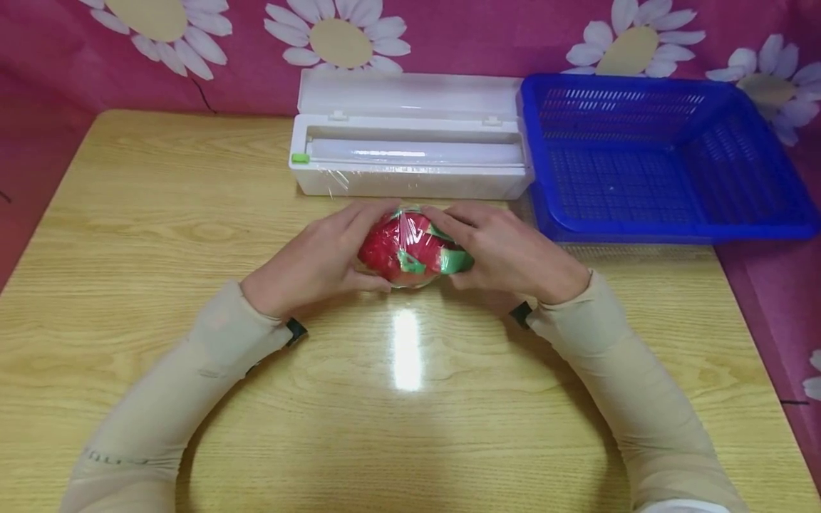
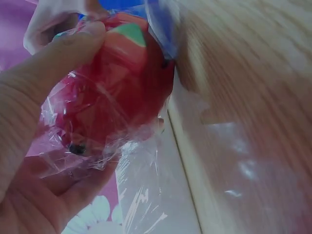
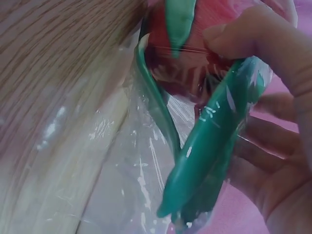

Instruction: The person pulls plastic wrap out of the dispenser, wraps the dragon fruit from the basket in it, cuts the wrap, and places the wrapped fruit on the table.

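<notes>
Glossily film-wrapped round red toy fruit [image 1: 405, 247]

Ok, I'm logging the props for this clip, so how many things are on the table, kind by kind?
Red and green toy fruit wrapped in cling film, held by left hand and right hand: 1
White cling film dispenser, lid open: 1
Blue plastic basket: 1
Total: 3

Glossy wood table [image 1: 160, 235] w/ glare, prob. pink daisy-print cloth [image 1: 244, 64] behind
</notes>
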`<state>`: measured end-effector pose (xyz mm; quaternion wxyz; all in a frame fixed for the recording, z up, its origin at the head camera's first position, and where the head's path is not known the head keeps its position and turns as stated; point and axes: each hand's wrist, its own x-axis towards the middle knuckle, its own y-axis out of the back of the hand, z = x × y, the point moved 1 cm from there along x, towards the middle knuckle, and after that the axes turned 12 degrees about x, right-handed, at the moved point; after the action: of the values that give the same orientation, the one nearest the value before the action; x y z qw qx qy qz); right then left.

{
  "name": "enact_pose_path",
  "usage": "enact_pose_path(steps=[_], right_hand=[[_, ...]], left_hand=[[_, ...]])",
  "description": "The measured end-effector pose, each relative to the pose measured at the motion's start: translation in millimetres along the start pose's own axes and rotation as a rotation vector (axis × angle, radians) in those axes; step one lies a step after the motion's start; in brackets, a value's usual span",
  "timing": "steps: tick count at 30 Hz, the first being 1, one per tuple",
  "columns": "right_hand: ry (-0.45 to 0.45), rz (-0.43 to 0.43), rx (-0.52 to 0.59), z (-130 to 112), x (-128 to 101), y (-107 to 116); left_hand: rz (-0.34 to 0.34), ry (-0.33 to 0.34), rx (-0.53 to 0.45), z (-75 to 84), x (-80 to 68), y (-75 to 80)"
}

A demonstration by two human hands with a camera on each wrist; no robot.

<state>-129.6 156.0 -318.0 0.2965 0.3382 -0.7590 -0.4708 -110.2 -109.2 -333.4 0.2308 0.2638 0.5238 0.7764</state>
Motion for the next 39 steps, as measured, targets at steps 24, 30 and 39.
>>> enact_pose_path(steps=[24, 30, 39], right_hand=[[-0.01, -0.047, 0.108, 2, -1, 1], [-0.016, -0.074, 0.134, -1, -1, 3], [0.013, -0.068, 0.136, -2, -2, 4]], left_hand=[[-0.013, -0.062, 0.106, -5.3, -1.0, -6.2], [-0.075, -0.018, 0.047, -4.6, -1.6, -1.9], [-0.126, 0.023, 0.021, -0.9, -1.8, 2.3]])
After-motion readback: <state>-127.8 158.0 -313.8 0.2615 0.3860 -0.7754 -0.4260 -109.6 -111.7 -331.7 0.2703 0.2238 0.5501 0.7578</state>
